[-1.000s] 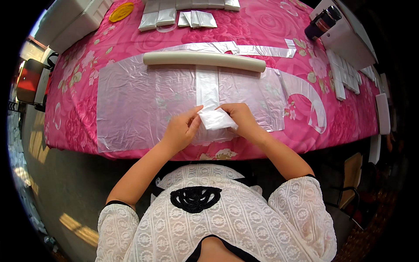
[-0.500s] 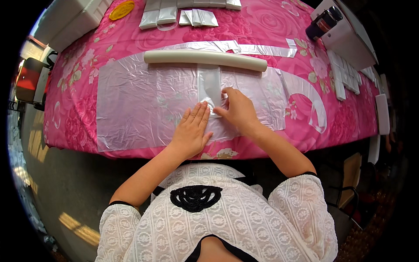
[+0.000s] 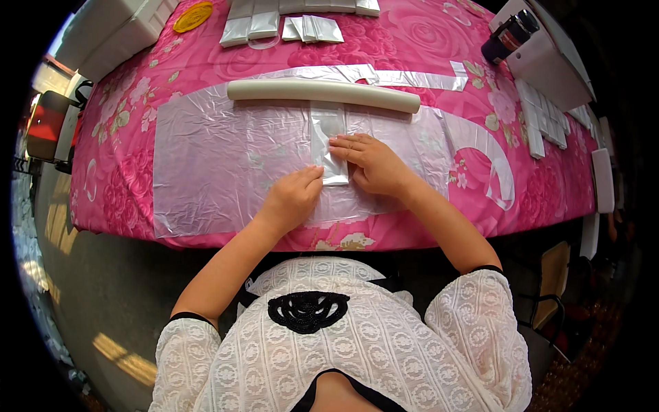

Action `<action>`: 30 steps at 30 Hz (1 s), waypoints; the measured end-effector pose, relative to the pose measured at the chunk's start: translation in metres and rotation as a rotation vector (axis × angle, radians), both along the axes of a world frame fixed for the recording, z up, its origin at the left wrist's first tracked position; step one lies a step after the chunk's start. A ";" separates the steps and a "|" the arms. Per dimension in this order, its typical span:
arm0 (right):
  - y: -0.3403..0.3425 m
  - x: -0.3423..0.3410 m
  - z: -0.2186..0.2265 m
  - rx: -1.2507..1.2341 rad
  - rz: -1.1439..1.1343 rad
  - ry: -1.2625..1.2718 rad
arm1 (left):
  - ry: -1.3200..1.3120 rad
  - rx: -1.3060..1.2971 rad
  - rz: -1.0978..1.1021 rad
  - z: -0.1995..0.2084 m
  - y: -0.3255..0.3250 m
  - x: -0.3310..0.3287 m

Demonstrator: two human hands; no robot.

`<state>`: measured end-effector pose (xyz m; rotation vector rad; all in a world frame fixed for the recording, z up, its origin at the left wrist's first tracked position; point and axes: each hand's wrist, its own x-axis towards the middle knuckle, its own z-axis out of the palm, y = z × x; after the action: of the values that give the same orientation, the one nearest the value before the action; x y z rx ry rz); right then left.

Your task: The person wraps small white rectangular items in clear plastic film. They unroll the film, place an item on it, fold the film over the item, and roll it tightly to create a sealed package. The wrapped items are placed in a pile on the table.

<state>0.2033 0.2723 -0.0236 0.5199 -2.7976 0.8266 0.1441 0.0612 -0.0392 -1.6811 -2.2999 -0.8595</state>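
Note:
A thin translucent plastic sheet [image 3: 199,158] lies spread over the near side of the table. On its middle rests a narrow folded plastic packet [image 3: 334,172], whitish and shiny, its far end reaching the roller. My left hand [image 3: 290,198] is closed at the packet's lower left edge, fingertips pressed together on the plastic. From the right, my right hand [image 3: 374,165] lies over the packet with its fingers stretched out flat across it. Just beyond both hands a long cream-coloured roller [image 3: 322,92] lies crosswise on the sheet.
Plastic strips [image 3: 419,79] lie behind the roller, and a curved cut piece [image 3: 491,154] lies right. Folded packets [image 3: 302,29] sit at the back and more packets [image 3: 542,117] at the right. A dark bottle [image 3: 509,38] stands by a white box [image 3: 549,69]. A yellow disc [image 3: 193,17] lies back left.
My right hand has moved left and flattened over the packet. My left hand has drawn back from it slightly, its flat fingers now bent at the packet's edge.

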 end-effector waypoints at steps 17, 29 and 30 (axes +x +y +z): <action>-0.021 0.032 -0.006 -0.238 -0.109 0.081 | -0.235 0.033 -0.154 0.013 -0.022 0.012; -0.014 -0.022 0.022 -0.440 -0.532 -0.803 | -0.999 0.003 0.465 0.022 0.016 -0.016; -0.012 -0.024 0.021 -0.439 -0.521 -0.824 | -1.074 -0.027 0.480 0.025 0.017 -0.017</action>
<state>0.1795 0.2600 -0.0024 -0.7550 -2.9700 1.7273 0.1267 0.0782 -0.0138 -0.5679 -3.1000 -1.8895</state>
